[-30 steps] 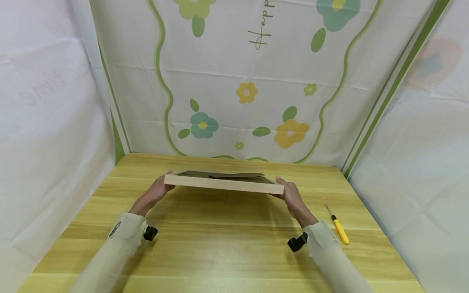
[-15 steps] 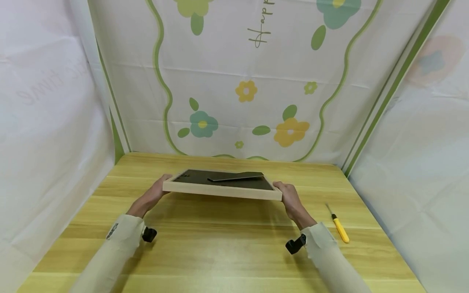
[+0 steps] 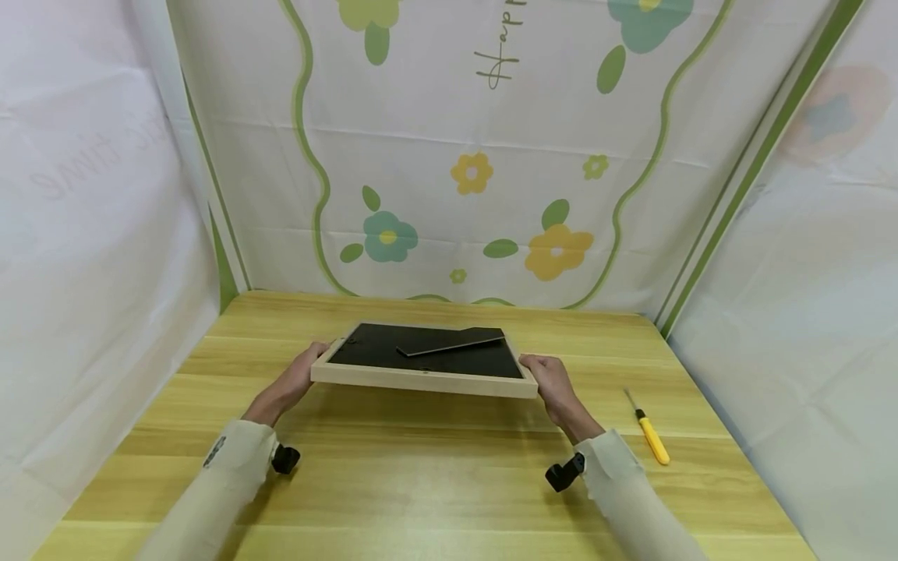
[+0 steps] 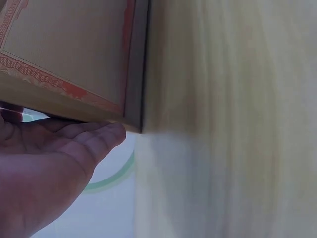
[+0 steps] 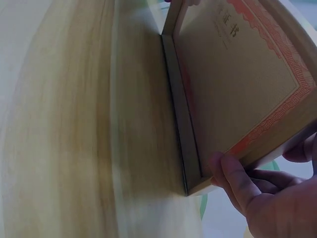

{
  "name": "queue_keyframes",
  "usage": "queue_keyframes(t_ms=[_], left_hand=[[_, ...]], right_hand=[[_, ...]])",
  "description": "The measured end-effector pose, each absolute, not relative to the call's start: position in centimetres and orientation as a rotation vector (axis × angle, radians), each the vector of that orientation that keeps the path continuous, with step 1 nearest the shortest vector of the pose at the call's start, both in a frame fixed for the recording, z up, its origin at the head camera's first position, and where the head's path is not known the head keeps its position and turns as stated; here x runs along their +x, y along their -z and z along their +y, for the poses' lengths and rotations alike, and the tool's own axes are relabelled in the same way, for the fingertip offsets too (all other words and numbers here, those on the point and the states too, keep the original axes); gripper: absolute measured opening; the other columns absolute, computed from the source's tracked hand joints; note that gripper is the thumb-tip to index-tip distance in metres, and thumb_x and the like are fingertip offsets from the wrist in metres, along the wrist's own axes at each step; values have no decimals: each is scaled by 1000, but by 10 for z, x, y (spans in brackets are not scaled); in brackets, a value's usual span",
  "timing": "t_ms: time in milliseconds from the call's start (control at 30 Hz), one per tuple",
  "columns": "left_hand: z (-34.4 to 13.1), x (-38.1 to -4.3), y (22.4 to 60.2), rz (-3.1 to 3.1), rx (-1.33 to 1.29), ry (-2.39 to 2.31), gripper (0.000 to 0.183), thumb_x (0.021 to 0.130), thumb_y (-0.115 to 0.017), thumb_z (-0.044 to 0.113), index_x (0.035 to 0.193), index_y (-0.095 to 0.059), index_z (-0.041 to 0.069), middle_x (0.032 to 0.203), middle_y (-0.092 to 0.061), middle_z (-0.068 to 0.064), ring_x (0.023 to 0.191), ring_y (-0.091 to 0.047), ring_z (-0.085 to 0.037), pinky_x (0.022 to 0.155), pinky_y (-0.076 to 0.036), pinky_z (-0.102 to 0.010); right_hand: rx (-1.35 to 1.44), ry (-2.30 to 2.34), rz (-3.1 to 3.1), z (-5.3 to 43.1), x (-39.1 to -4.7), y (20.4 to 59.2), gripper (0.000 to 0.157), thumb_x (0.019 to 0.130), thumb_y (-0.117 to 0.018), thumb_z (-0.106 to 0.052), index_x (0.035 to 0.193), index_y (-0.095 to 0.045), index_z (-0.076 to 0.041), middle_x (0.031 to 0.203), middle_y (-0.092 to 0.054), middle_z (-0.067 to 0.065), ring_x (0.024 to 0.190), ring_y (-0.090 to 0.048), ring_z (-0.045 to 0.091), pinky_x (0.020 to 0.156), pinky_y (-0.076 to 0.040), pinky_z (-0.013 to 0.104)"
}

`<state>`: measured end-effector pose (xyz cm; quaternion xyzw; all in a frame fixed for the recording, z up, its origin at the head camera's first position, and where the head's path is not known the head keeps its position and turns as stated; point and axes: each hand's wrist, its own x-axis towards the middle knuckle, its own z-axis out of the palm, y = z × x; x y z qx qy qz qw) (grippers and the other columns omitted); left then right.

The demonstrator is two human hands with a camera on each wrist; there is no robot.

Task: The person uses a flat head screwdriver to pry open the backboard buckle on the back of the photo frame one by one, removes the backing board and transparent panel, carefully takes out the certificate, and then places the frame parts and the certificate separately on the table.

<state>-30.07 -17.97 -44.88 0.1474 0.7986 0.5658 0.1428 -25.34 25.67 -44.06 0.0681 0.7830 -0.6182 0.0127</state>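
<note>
A light wooden picture frame (image 3: 421, 379) is held over the table, its black backing board (image 3: 379, 347) turned upward and its near edge raised. On that board a dark stand leg (image 3: 452, 346) lies at a slant. My left hand (image 3: 298, 379) grips the left side of the frame, and my right hand (image 3: 554, 386) grips the right side near the front corner. From beneath, both wrist views show a red-bordered certificate (image 5: 233, 94) inside the frame, facing down. In the right wrist view, fingertips (image 5: 230, 166) curl over the wooden edge.
To the right of my right hand lies a screwdriver (image 3: 652, 439) with a yellow handle. The wooden table (image 3: 421, 483) ends at a white flowered cloth (image 3: 435, 117) behind, with more white cloth at the left and right.
The frame has tilted so that its near edge is lower and more of the black backing shows. Both hands have kept hold of its sides. The screwdriver stays in place.
</note>
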Motion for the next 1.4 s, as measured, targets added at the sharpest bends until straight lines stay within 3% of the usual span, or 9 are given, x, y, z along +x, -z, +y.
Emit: queue_keyframes(t_ms=[100,267,400,500,567,633,733,933,1400], left_hand=[[-179,-299,453,2288,377,-1647,64,107,-12,39,148,-35,-4,143,-37,-29,119,-44,-31,97,-35,-38],[-178,-295,459,2264,355,-1656,64,107,-13,41,156,-18,0,156,-22,-29,130,-38,-39,105,-31,-48],[-177,-293,463,2195,354,-1682,66,107,-14,45,158,-7,3,155,-22,-30,131,-38,-41,106,-31,-51],[-177,-292,465,2142,338,-1700,69,107,-15,49,159,-1,7,155,-20,-30,132,-37,-41,107,-30,-50],[-177,-291,466,2123,322,-1707,70,106,-16,51,159,1,9,158,-15,-29,135,-34,-42,109,-27,-52],[-176,-291,466,2110,313,-1703,71,106,-17,52,159,3,10,160,-9,-28,139,-29,-43,112,-24,-55],[-176,-292,467,2085,303,-1700,68,106,-16,51,158,6,13,163,3,-24,146,-17,-45,116,-16,-59],[-175,-294,466,2100,300,-1665,61,108,-13,44,158,6,17,164,17,-15,150,9,-42,118,-2,-63],[-175,-296,470,2140,335,-1575,55,109,-16,32,159,-2,13,165,-1,-17,150,-8,-41,119,-11,-60]], right_hand=[[205,1925,2438,256,-253,443,43,104,-45,-26,100,-72,8,148,-44,24,137,-43,37,100,-49,43],[259,1876,2478,255,-254,447,41,103,-45,-25,120,-68,4,144,-50,24,125,-55,39,93,-53,41],[280,1856,2506,254,-254,451,39,101,-48,-21,81,-68,5,145,-50,23,134,-46,39,106,-43,50],[272,1862,2504,253,-254,453,41,100,-51,-19,63,-40,-3,144,-51,24,141,-38,37,113,-32,54],[268,1860,2502,253,-254,454,38,100,-53,-20,69,-52,2,143,-51,24,140,-39,38,114,-31,55],[251,1834,2508,253,-254,454,34,100,-56,-24,96,-68,8,143,-51,24,139,-41,38,113,-32,54],[239,1795,2511,253,-253,454,50,98,-60,-29,137,-55,1,144,-51,22,137,-43,38,111,-36,53],[262,1782,2518,251,-256,454,50,95,-65,-29,138,-56,-3,139,-57,19,132,-50,34,106,-44,47],[330,1788,2567,248,-256,466,43,95,-65,-19,134,-59,-1,125,-64,24,105,-68,33,79,-59,36]])
